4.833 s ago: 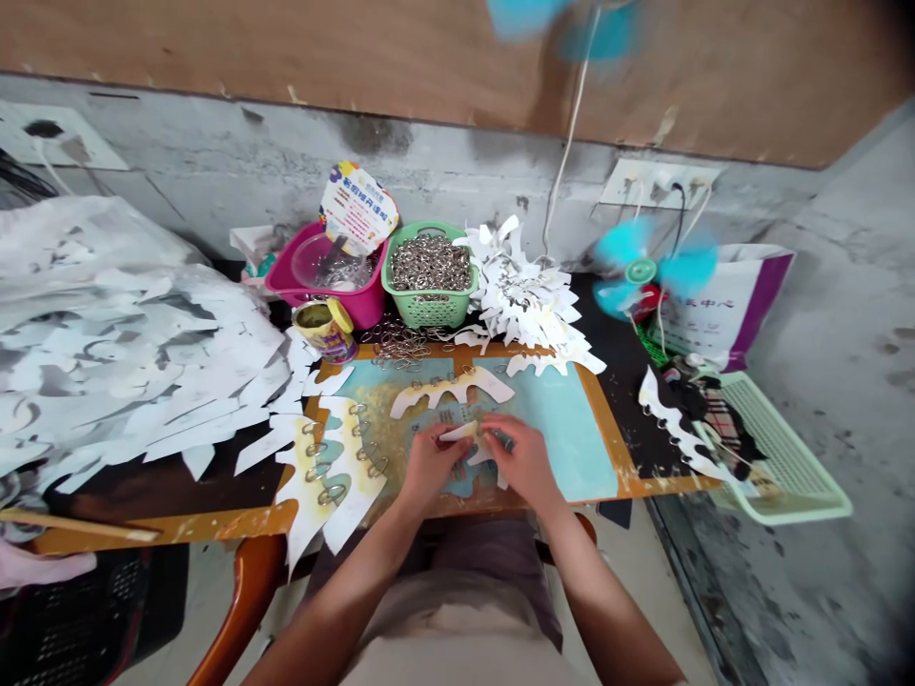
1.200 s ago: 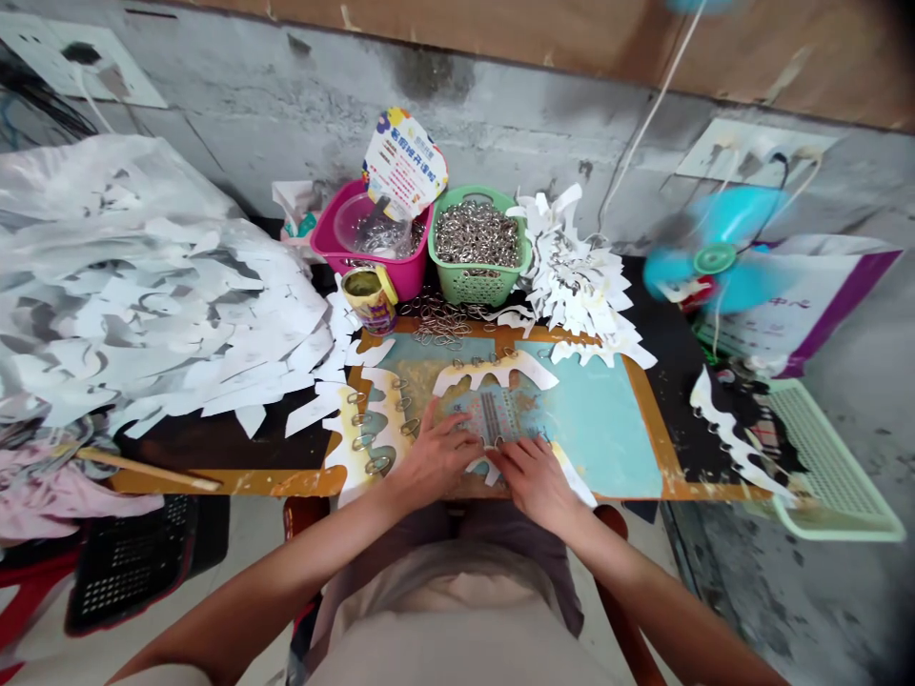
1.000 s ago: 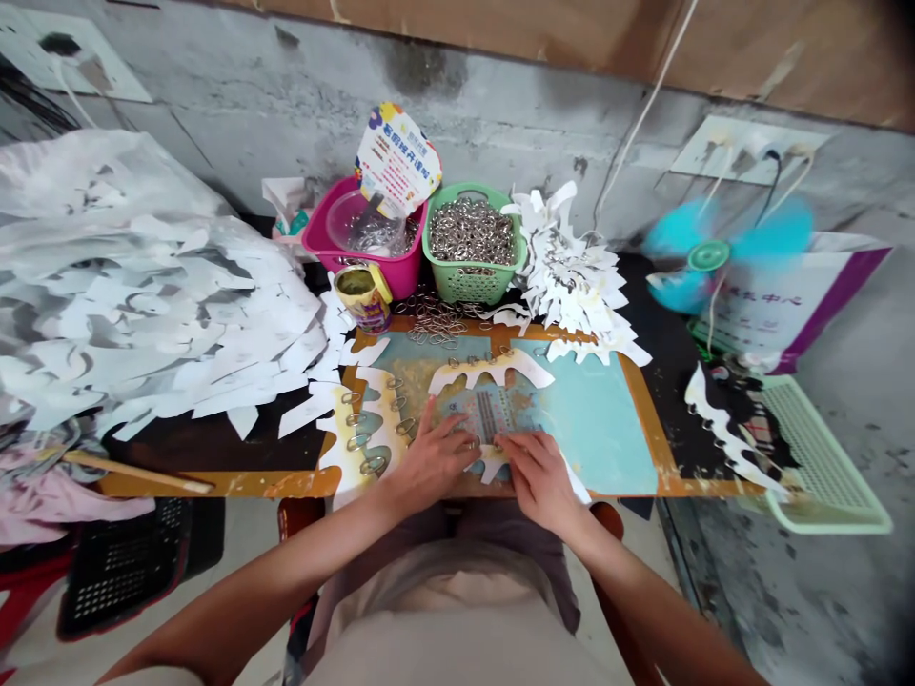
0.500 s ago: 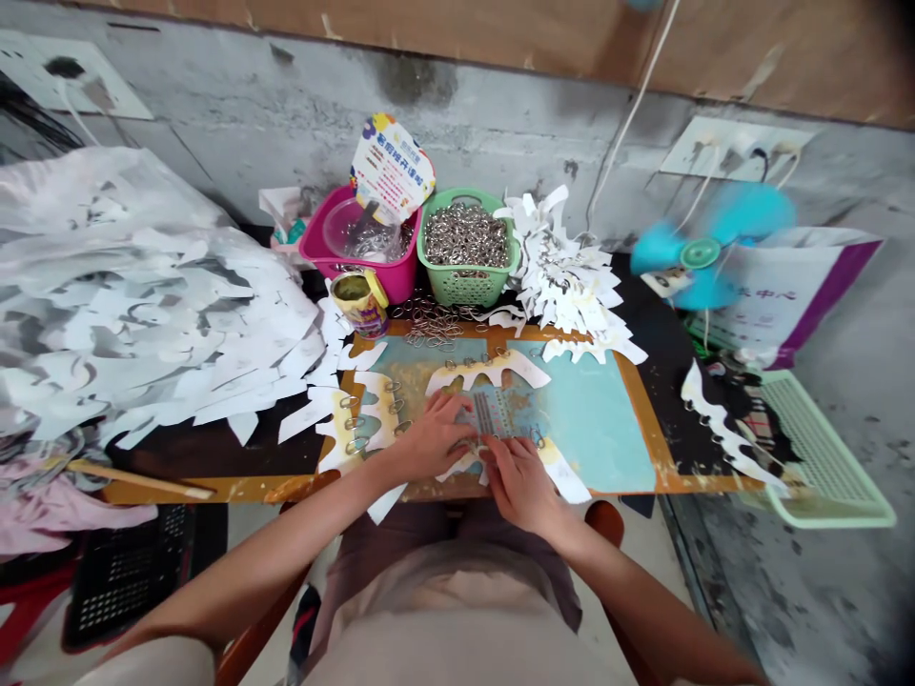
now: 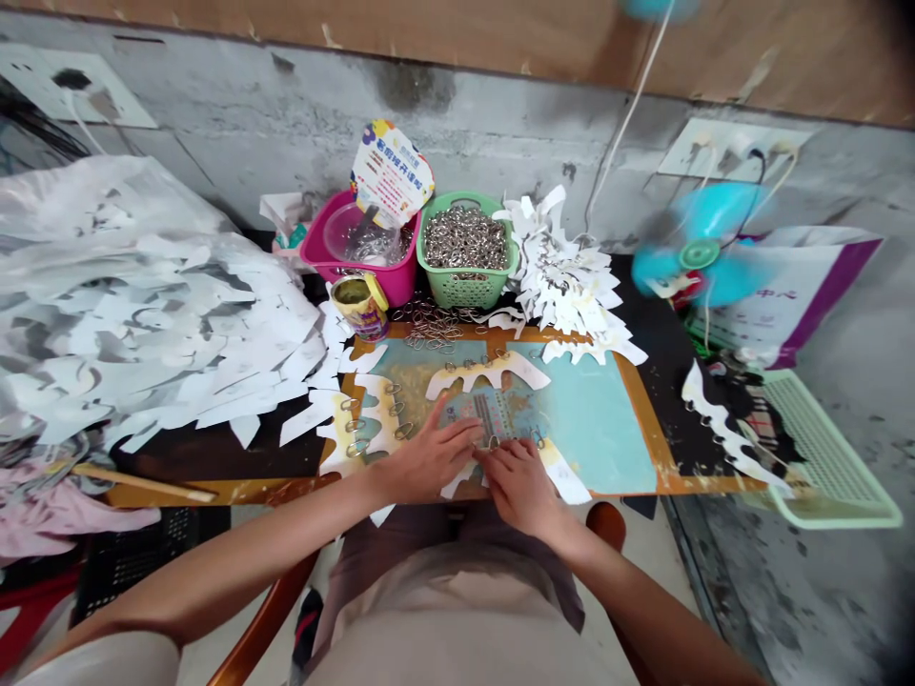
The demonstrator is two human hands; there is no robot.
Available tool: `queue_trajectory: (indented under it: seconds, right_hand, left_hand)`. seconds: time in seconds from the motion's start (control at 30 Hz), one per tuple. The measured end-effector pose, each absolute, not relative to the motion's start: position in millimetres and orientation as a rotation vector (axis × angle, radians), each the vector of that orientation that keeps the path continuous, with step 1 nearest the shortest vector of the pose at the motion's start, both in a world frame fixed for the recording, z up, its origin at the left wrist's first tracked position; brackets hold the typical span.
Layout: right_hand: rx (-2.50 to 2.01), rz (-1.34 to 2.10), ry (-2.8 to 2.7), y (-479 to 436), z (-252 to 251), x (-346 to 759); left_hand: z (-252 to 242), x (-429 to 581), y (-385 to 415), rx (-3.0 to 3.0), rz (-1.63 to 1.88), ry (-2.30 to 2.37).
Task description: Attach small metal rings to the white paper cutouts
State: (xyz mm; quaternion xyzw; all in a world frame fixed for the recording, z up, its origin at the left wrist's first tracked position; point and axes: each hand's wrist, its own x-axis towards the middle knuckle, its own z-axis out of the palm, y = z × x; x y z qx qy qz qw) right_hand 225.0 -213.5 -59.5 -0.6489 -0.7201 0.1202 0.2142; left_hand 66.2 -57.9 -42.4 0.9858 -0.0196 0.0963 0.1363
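Note:
At the front of the worn blue mat, my left hand (image 5: 433, 455) lies with its fingers stretched toward the right. Its fingertips rest beside a small metal ring (image 5: 493, 442). My right hand (image 5: 520, 481) is bent, fingertips pinched together at this ring. Below both hands is a white cut-out piece (image 5: 457, 481), mostly covered by them. Another toothed white cut-out (image 5: 490, 372) with several rings along its upper edge lies just beyond. More ringed cut-outs (image 5: 386, 410) are left of my left hand, and one white piece (image 5: 564, 472) sticks out right of my right hand.
Behind the mat stand a pink basket (image 5: 393, 281), a green basket (image 5: 468, 286) heaped with metal rings, and a small tin (image 5: 361, 310). Loose rings (image 5: 433, 324) lie before them. White cut-outs pile up left (image 5: 178, 324) and right (image 5: 564, 276). A blue fan (image 5: 699, 253) spins at right.
My left hand has straightened its fingers and shifted slightly left, flattening out. The ring between my hands now shows more clearly. My right hand has stayed nearly in place.

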Motion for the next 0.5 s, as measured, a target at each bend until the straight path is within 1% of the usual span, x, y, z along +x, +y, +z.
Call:
queue_trajectory:
  seconds: [0.2, 0.4, 0.5]
  right_hand:
    - [-1.781, 0.301, -2.11, -216, -62, 226]
    - [-1.788, 0.312, -2.104, -218, -63, 226]
    - [-1.787, 0.311, -2.094, -219, -63, 225]
  left_hand:
    - [-30, 54, -55, 2.746, 0.313, 0.109]
    - [-39, 71, -39, 2.761, 0.322, -0.151]
    - [-43, 76, -38, 2.774, 0.35, -0.206]
